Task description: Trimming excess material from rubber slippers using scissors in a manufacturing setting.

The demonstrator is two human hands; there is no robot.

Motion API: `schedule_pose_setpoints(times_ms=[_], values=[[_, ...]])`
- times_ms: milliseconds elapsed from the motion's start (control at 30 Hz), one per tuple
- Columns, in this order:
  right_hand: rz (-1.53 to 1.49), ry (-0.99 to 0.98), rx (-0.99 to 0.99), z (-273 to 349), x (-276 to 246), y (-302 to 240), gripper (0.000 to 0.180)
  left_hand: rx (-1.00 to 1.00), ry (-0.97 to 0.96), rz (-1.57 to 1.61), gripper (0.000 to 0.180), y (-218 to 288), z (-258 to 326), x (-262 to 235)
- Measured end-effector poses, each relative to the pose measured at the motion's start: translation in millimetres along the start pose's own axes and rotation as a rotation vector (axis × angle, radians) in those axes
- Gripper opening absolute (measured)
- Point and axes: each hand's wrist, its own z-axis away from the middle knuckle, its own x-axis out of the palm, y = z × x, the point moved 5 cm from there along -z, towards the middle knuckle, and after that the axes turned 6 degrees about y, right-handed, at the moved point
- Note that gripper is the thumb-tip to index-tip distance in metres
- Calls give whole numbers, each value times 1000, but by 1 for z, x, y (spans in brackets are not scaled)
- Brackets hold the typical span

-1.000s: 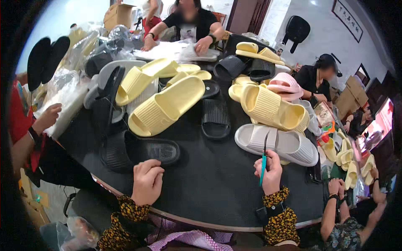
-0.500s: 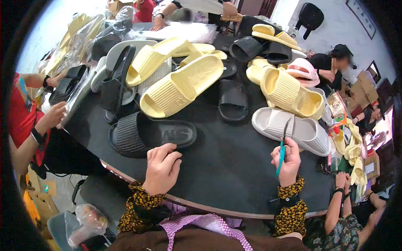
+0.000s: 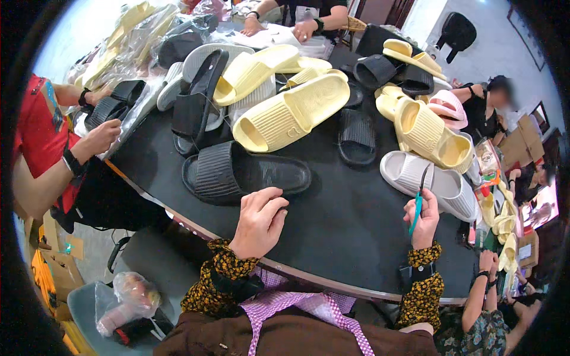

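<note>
The left hand (image 3: 259, 221) rests on the near part of the round black table (image 3: 350, 237), its fingers curled loosely downward and empty, the fingertips just beside the near edge of a black slide sandal (image 3: 243, 173); whether they actually touch its sole I cannot tell. That sandal lies flat, sole down, its long axis running left to right across the table, the broad ribbed strap toward the left and the smooth open heel bed pointing right. It is matte black, thick-soled, with fine ridges over the strap. The right hand (image 3: 423, 218) stands upright near the table's right side, fingers closed around a thin teal-handled cutting tool (image 3: 417, 202), whose dark tip points up and slightly right, toward a pale grey slide sandal (image 3: 428, 183) lying just beyond it with its long axis slanting from upper left to lower right. Both forearms wear dark sleeves with a yellow flower print. Farther back, a large pale yellow sandal (image 3: 294, 111) lies diagonally, toe strap at lower left, heel at upper right, with a small black sandal (image 3: 357, 136) to its right pointing toward the viewer. Beyond these a heap of yellow, black, grey and pink sandals covers the far table. At the left, a person in a red top (image 3: 38, 124) handles black sandals in clear bags, and other people sit at the far and right sides.
</note>
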Motion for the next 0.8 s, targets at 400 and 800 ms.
schedule_pose_setpoints(times_ms=[400,800], values=[[-321,-81,232,12,31,-82,40,-84,87,143,18,-9,14,-6],[-731,-355,123,12,64,-138,50,-124,60,164,16,-11,13,-10]])
